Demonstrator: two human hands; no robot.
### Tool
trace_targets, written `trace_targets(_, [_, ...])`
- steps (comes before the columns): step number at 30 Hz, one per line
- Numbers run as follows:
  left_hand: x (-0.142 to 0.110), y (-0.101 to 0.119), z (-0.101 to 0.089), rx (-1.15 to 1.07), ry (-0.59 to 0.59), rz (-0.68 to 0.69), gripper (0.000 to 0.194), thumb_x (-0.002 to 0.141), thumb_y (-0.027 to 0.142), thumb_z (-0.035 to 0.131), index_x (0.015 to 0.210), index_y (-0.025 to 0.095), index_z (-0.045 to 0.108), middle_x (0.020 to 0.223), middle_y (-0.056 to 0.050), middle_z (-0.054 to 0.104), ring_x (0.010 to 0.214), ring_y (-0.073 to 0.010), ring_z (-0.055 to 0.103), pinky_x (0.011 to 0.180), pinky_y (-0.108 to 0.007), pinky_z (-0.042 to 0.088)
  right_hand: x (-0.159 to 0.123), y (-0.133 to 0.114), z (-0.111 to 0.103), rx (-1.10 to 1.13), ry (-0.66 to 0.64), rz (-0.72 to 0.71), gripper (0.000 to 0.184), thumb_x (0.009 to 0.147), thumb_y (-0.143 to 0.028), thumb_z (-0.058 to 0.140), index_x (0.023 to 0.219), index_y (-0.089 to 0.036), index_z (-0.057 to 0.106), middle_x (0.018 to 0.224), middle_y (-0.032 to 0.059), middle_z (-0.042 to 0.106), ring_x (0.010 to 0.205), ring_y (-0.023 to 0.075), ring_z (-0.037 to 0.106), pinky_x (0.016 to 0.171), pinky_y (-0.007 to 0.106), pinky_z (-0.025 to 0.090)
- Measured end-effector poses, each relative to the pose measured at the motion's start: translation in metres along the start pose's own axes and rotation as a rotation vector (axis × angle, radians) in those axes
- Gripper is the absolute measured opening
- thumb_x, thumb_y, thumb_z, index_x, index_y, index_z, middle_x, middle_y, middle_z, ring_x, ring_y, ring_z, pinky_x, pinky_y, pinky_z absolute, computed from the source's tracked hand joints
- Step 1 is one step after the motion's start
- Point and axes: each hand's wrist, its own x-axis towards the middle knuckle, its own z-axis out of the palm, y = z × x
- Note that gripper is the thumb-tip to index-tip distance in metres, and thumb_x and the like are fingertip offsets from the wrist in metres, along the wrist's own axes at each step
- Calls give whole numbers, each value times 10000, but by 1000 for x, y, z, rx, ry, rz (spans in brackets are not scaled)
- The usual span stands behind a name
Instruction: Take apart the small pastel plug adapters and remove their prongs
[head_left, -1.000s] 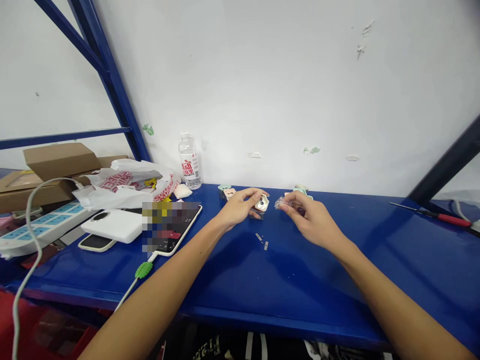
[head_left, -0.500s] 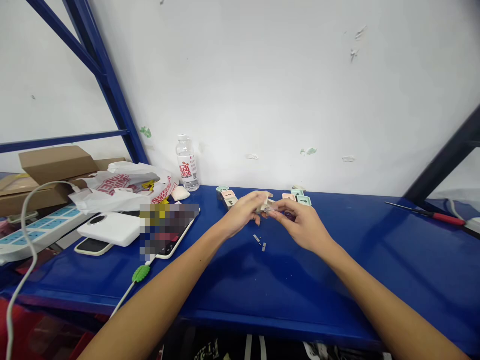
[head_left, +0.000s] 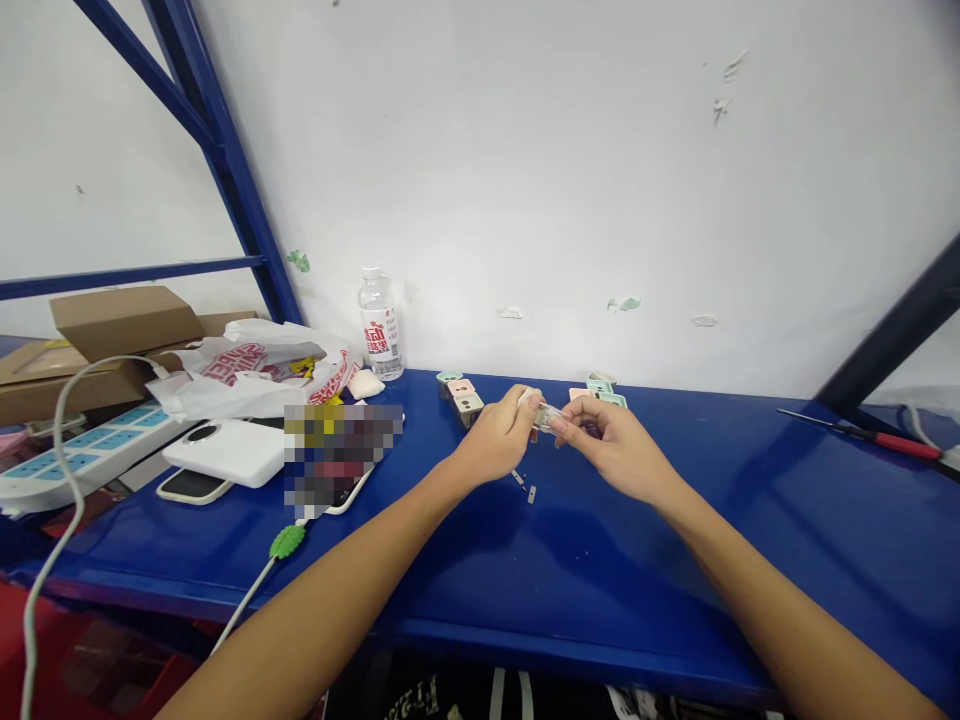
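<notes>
My left hand is closed around one end of a small clear and whitish plastic piece. My right hand pinches the piece's other end between thumb and fingers, so both hands hold it just above the blue table. Fingers cover much of it, and its exact kind cannot be made out. Something small and dark purple shows by the right fingers. Below the hands lie small metal-looking strips. Small pastel-topped boxes stand beyond the left hand, and similar boxes are behind the right hand.
On the left are a clear bottle, a white plastic bag, a cardboard box, a power strip, a white device and a partly blurred phone. A red-handled screwdriver lies at right. A wall closes the back.
My left hand has turned and its fingers have closed more around the plastic piece, which now shows its clear part. My right hand keeps its pinch. The view has shifted slightly.
</notes>
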Motion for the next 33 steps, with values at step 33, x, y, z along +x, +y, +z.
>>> trace_targets(33, [-6, 1, -2, 88, -58, 121, 441, 975, 498, 181, 1064, 185, 478, 645, 32, 495, 573, -123, 464, 596, -245, 351, -3, -5, 0, -13, -58, 35, 348, 821, -503, 593, 683, -185, 556, 562, -11, 582, 476, 105, 420, 468, 241, 308])
